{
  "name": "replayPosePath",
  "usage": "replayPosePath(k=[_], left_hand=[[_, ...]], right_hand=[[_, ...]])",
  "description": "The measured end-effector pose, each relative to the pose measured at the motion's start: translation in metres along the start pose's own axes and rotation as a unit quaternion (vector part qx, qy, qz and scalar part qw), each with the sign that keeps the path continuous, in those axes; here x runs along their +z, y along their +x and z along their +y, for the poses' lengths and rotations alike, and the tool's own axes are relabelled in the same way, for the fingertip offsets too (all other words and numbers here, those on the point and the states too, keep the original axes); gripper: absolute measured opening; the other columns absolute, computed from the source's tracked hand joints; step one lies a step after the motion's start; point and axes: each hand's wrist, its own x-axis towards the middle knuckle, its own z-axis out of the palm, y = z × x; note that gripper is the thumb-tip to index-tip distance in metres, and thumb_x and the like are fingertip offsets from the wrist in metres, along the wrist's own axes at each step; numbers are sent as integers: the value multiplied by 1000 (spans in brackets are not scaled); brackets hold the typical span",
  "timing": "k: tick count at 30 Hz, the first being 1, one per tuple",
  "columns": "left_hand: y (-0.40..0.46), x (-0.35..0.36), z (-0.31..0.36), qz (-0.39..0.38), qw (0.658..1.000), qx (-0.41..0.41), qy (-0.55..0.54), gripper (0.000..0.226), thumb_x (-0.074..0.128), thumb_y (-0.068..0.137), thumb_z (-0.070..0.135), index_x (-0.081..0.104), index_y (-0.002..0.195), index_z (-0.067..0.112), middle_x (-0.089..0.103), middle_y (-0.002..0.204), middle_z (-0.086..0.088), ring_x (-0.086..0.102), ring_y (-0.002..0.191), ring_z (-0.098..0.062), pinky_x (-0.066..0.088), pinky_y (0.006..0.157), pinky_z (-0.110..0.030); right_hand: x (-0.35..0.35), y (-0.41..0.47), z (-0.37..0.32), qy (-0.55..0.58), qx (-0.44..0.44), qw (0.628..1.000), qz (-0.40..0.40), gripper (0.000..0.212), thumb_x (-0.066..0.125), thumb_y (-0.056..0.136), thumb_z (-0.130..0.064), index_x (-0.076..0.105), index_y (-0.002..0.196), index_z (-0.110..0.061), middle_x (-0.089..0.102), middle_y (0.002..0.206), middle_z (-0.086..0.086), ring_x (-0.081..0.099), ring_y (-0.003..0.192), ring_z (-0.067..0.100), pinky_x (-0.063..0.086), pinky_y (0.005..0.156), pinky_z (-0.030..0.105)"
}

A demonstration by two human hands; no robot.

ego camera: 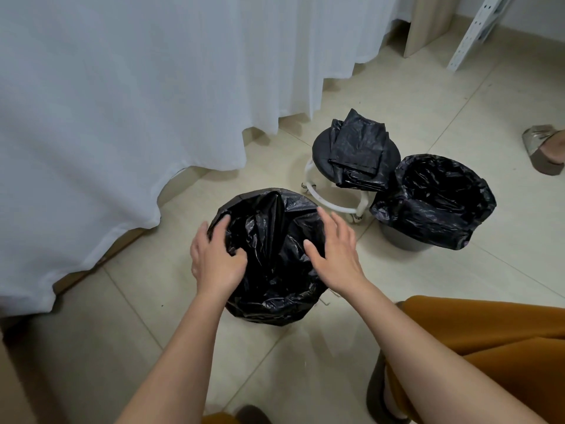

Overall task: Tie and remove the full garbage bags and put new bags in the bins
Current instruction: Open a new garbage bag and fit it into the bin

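A black garbage bag (272, 240) covers the near bin in the middle of the floor, its plastic draped over the rim. My left hand (215, 258) grips the bag's left side, the fingers curled into the plastic. My right hand (334, 249) hovers at the bag's right side with straight spread fingers; whether it touches the plastic I cannot tell. A second grey bin (403, 240) at the right carries a black bag (434, 200) folded over its rim. Folded spare black bags (359, 151) lie on a low round stool (324, 148).
A white curtain (122, 117) hangs at the left and back, reaching the tiled floor (397, 286). Another person's foot in a sandal (544, 148) stands at the far right. A white perforated rail (477, 29) leans at the top right. My knee in orange cloth (489, 332) is at the bottom right.
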Motion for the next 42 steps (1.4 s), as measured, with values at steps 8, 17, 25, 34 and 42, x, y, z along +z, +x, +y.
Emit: replayPosePath(k=[8, 17, 25, 34, 42], left_hand=[[-4, 12, -13, -83, 901, 149, 400, 65, 33, 88, 73, 37, 144, 40, -4, 163, 8, -17, 148, -22, -15, 112, -58], [-4, 10, -7, -80, 890, 134, 427, 53, 40, 92, 61, 62, 120, 23, 3, 163, -6, -17, 148, -22, -15, 113, -58], [-24, -2, -5, -146, 895, 114, 406, 67, 17, 95, 66, 45, 141, 27, 10, 163, -6, -13, 149, -24, -11, 114, -57], [-52, -64, 57, -23, 947, 175, 269, 63, 22, 96, 61, 22, 151, 30, 11, 161, -6, 3, 148, -29, 0, 116, -56], [-89, -95, 95, 25, 961, 196, 195, 65, 30, 96, 58, 17, 152, 28, 10, 161, -9, 4, 148, -31, 3, 118, -55]], right_hand=[[2, 7, -16, -317, -125, 931, -133, 57, 26, 95, -64, 51, 138, -36, 19, 162, -8, -18, 149, 24, -28, 107, 57], [2, 4, -22, -332, -76, 929, -144, 56, 42, 93, -60, 59, 128, -19, 38, 152, 6, -15, 150, 23, -24, 108, 60], [-11, -15, -26, -257, -65, 946, -189, 64, 38, 93, -65, 46, 141, -24, 47, 143, 0, 1, 150, 26, -15, 113, 59], [-79, -35, -81, -217, -116, 967, -65, 65, 41, 95, -58, 20, 151, -32, 32, 154, 2, 12, 147, 25, -5, 117, 59], [-159, -58, -122, -249, -140, 958, -8, 69, 46, 95, -54, 15, 152, -33, 22, 157, 5, 11, 146, 24, 0, 118, 59]])
